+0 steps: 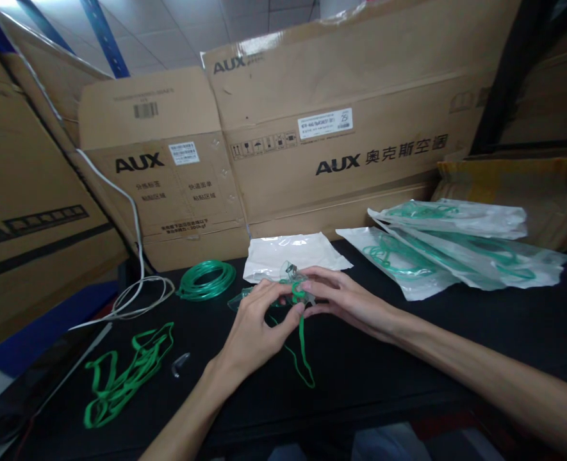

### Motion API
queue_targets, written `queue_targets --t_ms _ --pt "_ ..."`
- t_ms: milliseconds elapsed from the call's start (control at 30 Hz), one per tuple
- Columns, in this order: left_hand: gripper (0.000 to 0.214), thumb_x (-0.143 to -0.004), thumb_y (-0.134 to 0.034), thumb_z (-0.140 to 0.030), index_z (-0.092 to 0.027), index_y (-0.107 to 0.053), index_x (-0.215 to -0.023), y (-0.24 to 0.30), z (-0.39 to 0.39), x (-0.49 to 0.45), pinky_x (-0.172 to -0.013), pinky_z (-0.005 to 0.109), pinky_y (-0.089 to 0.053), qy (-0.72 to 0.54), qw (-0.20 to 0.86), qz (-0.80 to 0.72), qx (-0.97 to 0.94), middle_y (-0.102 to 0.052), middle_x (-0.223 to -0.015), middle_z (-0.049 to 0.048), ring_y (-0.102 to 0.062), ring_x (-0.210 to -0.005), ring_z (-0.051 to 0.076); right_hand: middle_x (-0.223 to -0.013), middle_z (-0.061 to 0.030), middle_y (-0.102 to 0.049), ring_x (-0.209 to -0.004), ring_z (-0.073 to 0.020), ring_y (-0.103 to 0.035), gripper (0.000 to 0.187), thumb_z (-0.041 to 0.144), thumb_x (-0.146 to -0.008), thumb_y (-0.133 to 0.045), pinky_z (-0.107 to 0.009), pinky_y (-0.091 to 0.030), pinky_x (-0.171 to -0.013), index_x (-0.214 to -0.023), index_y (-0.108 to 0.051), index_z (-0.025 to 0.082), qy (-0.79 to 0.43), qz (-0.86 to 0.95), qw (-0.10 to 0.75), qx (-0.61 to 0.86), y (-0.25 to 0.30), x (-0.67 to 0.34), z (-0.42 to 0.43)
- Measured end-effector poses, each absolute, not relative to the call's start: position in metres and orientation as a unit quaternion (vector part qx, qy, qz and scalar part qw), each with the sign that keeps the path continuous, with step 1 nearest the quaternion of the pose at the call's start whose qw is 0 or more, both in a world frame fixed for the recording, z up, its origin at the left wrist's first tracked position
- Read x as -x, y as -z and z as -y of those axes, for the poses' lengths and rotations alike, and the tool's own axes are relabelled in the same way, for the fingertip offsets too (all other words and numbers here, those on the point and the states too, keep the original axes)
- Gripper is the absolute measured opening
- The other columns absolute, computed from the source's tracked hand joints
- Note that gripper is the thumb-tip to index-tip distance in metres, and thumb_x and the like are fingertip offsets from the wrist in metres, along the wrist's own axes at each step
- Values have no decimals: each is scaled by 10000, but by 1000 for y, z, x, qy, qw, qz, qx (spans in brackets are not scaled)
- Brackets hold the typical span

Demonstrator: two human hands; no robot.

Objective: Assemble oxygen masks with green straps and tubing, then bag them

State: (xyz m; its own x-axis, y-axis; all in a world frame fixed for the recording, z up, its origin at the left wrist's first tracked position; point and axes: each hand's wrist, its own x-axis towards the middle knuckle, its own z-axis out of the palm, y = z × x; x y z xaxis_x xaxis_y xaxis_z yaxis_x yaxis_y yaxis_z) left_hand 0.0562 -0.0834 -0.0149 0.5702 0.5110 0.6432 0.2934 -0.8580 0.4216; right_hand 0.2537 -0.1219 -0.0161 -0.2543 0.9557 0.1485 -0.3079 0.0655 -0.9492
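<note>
Above the middle of the black table, my left hand (257,320) and my right hand (343,296) are both closed on a clear green-tinted oxygen mask (289,271). Fingers of both hands meet around it and hide much of its shape. From between the fingers a green elastic strap (302,349) hangs in a loop toward the table. Behind the hands lies a white package (293,250). Left of my left hand is a coil of green tubing (207,279). Nearer me rest a bundle of green elastic straps (129,378) and a small clear plastic piece (180,364).
Several white-and-clear packages (456,246) with green tubing inside are piled at the right. Large cardboard boxes (360,83) wall off the back and left of the black table (360,410). A white cable (138,240) runs down at the left and coils on the table.
</note>
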Motion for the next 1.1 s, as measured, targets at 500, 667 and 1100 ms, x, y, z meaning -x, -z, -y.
queue_targets --t_ms 500,667,1100 --pt "225 -972 -527 -250 -195 -666 -804 14 81 -53 -736 284 -464 -365 194 -240 -878 -686 -787 21 -627 -749 179 -1184 -49 -625 -870 -131 -639 751 330 -840 -783 -270 -554 -738 -1481 -393 300 -582 605 435 324 21 -257 122" --pt "207 -980 -506 -193 -192 -604 -797 18 79 -54 -738 273 -459 -364 151 -203 -897 -650 -778 17 -610 -758 171 -1352 -47 -570 -917 -128 -609 701 344 -841 -767 -247 -516 -754 -1464 -447 314 -522 663 411 346 21 -253 124" --pt "217 -970 -485 -154 -192 -544 -765 18 79 -54 -708 276 -418 -333 111 -182 -919 -584 -758 14 -555 -746 166 -976 10 -535 -819 -148 -507 319 142 -802 -632 -264 -438 -709 -1077 -510 248 -340 737 435 390 21 -258 123"
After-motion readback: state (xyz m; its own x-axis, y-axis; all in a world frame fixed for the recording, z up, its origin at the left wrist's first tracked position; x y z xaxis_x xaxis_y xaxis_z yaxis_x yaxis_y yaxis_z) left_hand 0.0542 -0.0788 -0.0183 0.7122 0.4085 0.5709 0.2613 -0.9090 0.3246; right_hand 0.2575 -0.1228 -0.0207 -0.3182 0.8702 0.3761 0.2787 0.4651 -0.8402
